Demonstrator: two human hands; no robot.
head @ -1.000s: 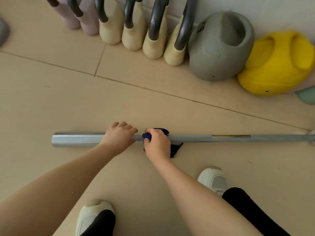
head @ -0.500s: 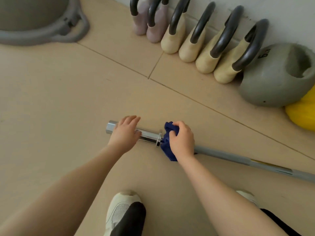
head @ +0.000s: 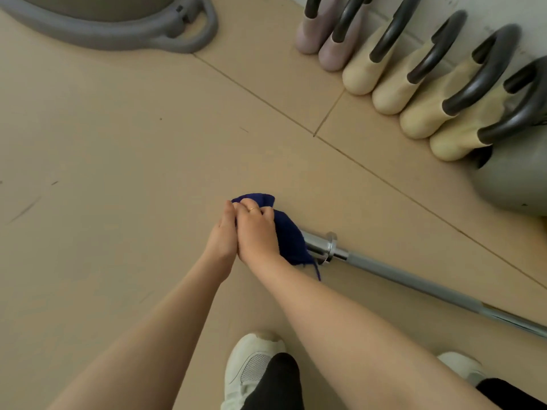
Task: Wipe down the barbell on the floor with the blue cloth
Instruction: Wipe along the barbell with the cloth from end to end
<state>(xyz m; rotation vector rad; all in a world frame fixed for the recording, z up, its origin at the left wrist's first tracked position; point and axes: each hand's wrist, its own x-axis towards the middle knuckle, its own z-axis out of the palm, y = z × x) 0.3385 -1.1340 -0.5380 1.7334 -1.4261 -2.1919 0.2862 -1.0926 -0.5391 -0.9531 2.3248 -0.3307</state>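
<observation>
The barbell (head: 393, 276) lies on the beige floor, running from the centre down to the right edge, with a chrome collar showing. Its left end is wrapped in the dark blue cloth (head: 288, 235). My right hand (head: 256, 233) grips the cloth around that end of the bar. My left hand (head: 222, 235) presses against the right hand from the left, fingers together; what it holds is hidden. Both forearms reach in from the bottom.
A row of kettlebells (head: 414, 75) with dark handles stands along the wall at the upper right, ending in a large grey one (head: 515, 184). A grey ring base (head: 124, 28) sits at the top left. My white shoes (head: 251, 368) are at the bottom.
My right hand slid the cloth left along the bar, over the sleeve to its end. The left hand came off the sleeve and now sits against the right hand. The view shifted left.
</observation>
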